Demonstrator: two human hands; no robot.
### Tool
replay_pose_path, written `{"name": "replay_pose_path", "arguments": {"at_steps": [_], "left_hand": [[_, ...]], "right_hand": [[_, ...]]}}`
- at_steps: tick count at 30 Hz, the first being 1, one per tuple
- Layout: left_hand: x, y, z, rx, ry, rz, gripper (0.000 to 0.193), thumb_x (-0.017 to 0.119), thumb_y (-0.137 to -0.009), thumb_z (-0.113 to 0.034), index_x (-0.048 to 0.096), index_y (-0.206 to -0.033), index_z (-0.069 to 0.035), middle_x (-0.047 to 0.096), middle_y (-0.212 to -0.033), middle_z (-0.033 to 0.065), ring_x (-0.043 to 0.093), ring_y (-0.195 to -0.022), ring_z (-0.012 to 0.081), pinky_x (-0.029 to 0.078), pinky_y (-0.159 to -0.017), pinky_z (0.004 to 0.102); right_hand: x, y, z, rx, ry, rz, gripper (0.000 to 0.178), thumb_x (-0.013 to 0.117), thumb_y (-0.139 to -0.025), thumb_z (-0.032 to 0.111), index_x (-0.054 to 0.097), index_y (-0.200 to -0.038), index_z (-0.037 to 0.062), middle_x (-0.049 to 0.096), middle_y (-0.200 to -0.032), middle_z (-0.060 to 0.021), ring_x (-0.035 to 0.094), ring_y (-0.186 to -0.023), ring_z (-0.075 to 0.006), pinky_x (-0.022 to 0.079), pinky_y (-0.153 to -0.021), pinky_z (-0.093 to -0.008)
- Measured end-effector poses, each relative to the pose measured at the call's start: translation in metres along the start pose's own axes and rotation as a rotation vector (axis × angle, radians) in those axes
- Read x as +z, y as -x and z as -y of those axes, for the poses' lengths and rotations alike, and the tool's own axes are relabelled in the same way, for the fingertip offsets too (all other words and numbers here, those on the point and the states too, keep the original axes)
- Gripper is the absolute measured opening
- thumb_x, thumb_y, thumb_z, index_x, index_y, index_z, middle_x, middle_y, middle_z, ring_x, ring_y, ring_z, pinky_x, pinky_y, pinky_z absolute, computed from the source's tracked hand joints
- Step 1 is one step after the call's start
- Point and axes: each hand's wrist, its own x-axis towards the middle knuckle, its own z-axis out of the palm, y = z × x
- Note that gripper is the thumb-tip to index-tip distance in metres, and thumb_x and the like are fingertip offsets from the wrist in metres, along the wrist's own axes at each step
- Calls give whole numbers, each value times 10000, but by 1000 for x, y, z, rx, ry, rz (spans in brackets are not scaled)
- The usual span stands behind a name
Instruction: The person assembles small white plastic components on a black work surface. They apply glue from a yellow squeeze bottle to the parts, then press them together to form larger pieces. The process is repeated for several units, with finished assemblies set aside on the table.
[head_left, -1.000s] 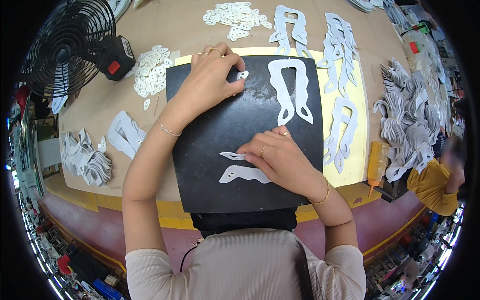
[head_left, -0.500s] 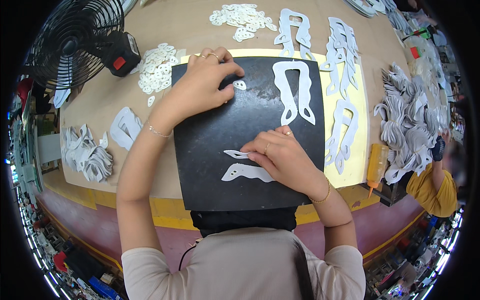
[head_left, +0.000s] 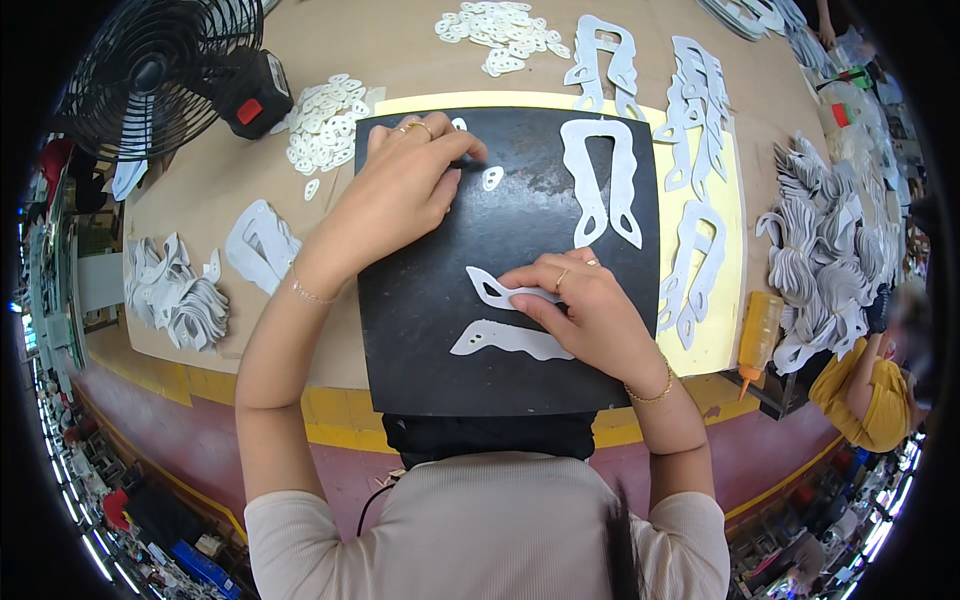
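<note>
On the black mat [head_left: 430,350], my right hand [head_left: 575,300] pinches a white wavy-edged strip [head_left: 487,287] between thumb and fingers. Its pointed end, with a leaf-shaped opening, sticks out to the left and is tilted up. Just below lies another white wavy length [head_left: 505,339] with small holes at its tip. My hand hides whether the two join. My left hand [head_left: 412,185] hovers at the mat's upper left, fingers bent, thumb and forefinger apart. Right beside its fingertips is a small white oval piece [head_left: 492,178] with holes; a second oval [head_left: 460,124] shows behind the knuckles.
A white U-shaped cut-out [head_left: 598,150] lies at the mat's upper right, with more on the yellow sheet [head_left: 728,270]. Piles of small ovals [head_left: 328,115], a black fan [head_left: 150,75], bundled grey-white pieces [head_left: 820,240] and a yellow squeeze bottle [head_left: 760,330] stand around. A co-worker's yellow sleeve [head_left: 865,400] is at right.
The strip in my right hand has turned from nearly edge-on so its opening shows, and its tip points higher. My left hand has shifted slightly away from the nearest oval. The whole view has shifted slightly.
</note>
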Motion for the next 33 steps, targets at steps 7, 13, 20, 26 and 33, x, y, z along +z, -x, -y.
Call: {"name": "replay_pose_path", "arguments": {"at_steps": [7, 13, 20, 26, 33], "left_hand": [[5, -2, 6, -20, -9, 7, 341, 628, -893, -61, 676, -1225, -122, 575, -1165, 95, 542, -1102, 293, 329, -1022, 391], [7, 2, 9, -4, -31, -23, 330, 678, -875, -118, 688, -1205, -112, 580, -1179, 87, 532, -1120, 281, 326, -1024, 395], [19, -1, 0, -15, -40, -121, 331, 755, -826, -213, 706, -1140, -119, 574, -1141, 69, 531, -1096, 250, 319, -971, 382], [24, -2, 11, -9, -73, -165, 302, 725, -841, -198, 706, -1135, -133, 575, -1128, 58, 532, -1084, 239, 319, -955, 376], [-2, -9, 34, -107, -14, -237, 286, 678, -885, -189, 722, -1159, -121, 613, -1112, 84, 556, -1087, 262, 332, -962, 420]], "right_hand": [[-10, -4, 5, 115, -136, 7, 163, 719, -913, 150, 737, -1054, 70, 736, -940, -82, 623, -771, -253, 418, -824, -331], [-10, -5, 7, 115, -134, 6, 164, 723, -912, 158, 738, -1052, 74, 738, -945, -84, 615, -749, -255, 423, -827, -326], [-11, -5, 6, 125, -120, 28, 176, 722, -911, 162, 733, -1063, 74, 727, -932, -78, 609, -746, -257, 426, -818, -331], [-9, -4, 3, 85, -105, 19, 163, 716, -915, 158, 735, -1058, 83, 717, -911, -76, 610, -752, -248, 422, -809, -334], [-9, -3, 2, 70, -116, 20, 162, 714, -916, 149, 733, -1063, 82, 716, -909, -77, 609, -748, -242, 413, -814, -328]]}}
